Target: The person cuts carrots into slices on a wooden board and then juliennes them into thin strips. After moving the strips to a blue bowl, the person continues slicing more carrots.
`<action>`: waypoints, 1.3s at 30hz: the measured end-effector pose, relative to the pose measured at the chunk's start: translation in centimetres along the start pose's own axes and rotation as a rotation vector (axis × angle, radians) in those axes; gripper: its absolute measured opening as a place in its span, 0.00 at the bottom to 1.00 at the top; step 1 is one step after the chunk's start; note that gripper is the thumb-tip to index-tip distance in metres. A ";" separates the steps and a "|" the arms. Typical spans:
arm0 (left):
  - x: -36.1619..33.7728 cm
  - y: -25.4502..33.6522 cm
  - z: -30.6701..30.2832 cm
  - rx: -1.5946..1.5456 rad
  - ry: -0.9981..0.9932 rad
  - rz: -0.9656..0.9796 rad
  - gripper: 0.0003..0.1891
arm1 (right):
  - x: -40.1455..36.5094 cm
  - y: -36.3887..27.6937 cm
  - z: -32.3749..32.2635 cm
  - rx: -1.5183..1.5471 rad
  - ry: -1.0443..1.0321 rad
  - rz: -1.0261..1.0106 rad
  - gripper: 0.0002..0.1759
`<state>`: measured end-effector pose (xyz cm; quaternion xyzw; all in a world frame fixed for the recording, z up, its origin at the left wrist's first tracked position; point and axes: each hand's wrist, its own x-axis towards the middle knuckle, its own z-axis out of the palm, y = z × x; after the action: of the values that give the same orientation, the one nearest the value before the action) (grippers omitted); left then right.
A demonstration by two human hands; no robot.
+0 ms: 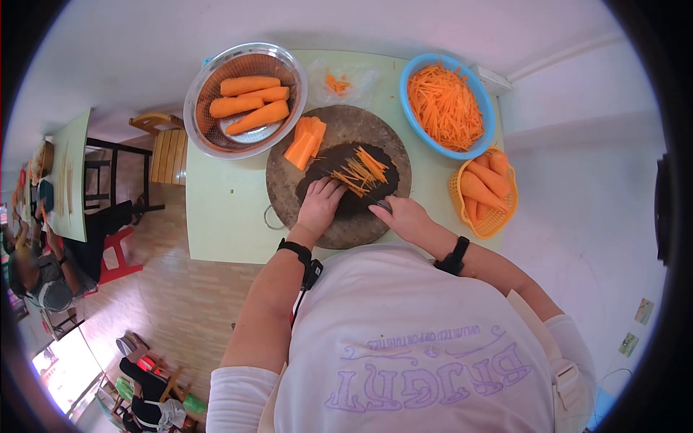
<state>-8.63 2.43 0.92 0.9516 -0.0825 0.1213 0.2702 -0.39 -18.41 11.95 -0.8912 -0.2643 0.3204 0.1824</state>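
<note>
On the round cutting board (281,191), my left hand (321,206) presses bent fingers down on carrot slices, mostly hidden beneath the fingertips. My right hand (410,220) is closed around the dark handle of a knife (382,206). The knife's blade points left toward my left fingertips and is hard to make out against the dark, wet middle of the board. Just beyond the blade lie thin carrot strips (364,169) in a loose pile. A stack of flat carrot slices (306,142) rests near the board's upper left edge.
A metal bowl (193,123) with several peeled carrots stands at the back left. Carrot shreds fill a blue basin (408,108) at the back right, beside a yellow basket (485,229) of carrots. Orange scraps lie on a plastic bag (361,81). Other people sit at far left.
</note>
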 end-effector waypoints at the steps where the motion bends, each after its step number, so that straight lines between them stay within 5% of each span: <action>1: 0.0 0.0 0.0 0.002 -0.002 0.002 0.20 | 0.4 0.1 0.3 -0.005 -0.003 -0.002 0.32; 6: 0.2 0.1 0.0 0.023 -0.006 0.000 0.20 | 1.1 1.1 0.8 0.049 -0.016 -0.004 0.32; 8: 0.1 0.0 0.0 0.000 0.010 0.018 0.19 | 1.4 2.0 1.5 0.338 0.042 0.018 0.32; 39: 0.2 0.1 -0.3 0.013 -0.011 0.006 0.21 | -0.1 0.6 0.7 0.128 -0.050 0.072 0.30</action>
<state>-8.56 2.45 1.30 0.9536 -0.0861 0.1176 0.2634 -0.67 -18.88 11.19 -0.8783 -0.2157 0.3651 0.2208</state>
